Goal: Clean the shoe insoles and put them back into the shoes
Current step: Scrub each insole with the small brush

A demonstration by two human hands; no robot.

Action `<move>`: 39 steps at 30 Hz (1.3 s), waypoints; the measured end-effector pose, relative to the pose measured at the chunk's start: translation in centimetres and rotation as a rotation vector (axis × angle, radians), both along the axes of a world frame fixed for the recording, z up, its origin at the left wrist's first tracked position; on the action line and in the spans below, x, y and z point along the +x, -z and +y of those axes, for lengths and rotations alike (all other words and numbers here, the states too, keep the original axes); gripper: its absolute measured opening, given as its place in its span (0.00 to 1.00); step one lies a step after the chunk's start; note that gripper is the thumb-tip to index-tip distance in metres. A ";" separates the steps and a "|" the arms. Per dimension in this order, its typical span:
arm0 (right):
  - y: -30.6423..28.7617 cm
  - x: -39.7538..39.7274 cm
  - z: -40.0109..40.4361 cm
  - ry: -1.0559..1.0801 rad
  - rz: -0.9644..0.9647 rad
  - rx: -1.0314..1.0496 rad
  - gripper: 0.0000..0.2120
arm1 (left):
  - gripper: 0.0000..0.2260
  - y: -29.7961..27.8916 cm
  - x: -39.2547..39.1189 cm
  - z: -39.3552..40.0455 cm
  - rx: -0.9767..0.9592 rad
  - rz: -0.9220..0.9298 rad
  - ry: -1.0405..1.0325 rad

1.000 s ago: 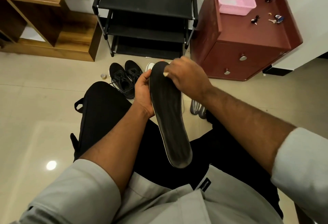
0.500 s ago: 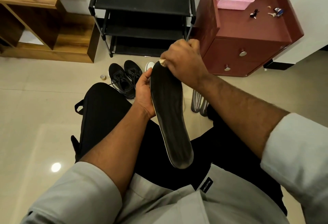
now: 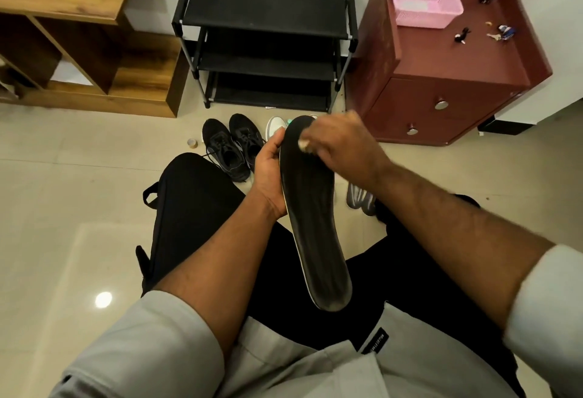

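- Step in hand looks like the cleaning part: the person has one black insole (image 3: 315,217) up over the lap, toe end pointing toward the shoe rack (image 3: 268,41), heel end toward the body
- Left hand (image 3: 268,173) is curled around the insole's left edge near the toe half, gripping it steady
- Right hand (image 3: 337,145) sits on top of the toe end, fingers bunched, pinching a small pale thing (image 3: 303,144) against the surface; probably a wipe or bit of cloth, but it's too blurred to say for sure
- The black shoes (image 3: 233,148) sit on the floor just in front of the shoe rack, past the insole, with a white shoe (image 3: 275,126) beside them and a grey pair (image 3: 361,198) nearer the person's right knee
- Can't tell which shoe this insole belongs to, though black on black is a fair guess
- Next move probably calls for running the wipe down the length toward the heel while the left hand keeps it from flexing, then flipping it or sliding it toe-first back into its shoe
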State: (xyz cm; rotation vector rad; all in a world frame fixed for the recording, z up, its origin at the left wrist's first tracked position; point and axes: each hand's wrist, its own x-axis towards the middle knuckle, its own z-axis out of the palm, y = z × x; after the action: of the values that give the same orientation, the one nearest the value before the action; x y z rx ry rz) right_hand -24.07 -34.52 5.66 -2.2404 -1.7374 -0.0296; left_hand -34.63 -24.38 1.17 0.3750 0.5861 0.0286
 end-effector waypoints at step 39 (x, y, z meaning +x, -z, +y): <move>-2.6 5.9 0.7 -0.225 -0.382 -0.164 0.11 | 0.31 0.2 0.4 0.7 -0.129 -0.138 0.036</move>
State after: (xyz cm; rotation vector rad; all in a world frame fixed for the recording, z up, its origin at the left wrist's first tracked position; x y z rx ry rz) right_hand -18.16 -33.78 8.27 -2.2464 -2.2582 -0.2939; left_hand -34.19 -23.64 0.98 0.2562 0.4418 -0.0173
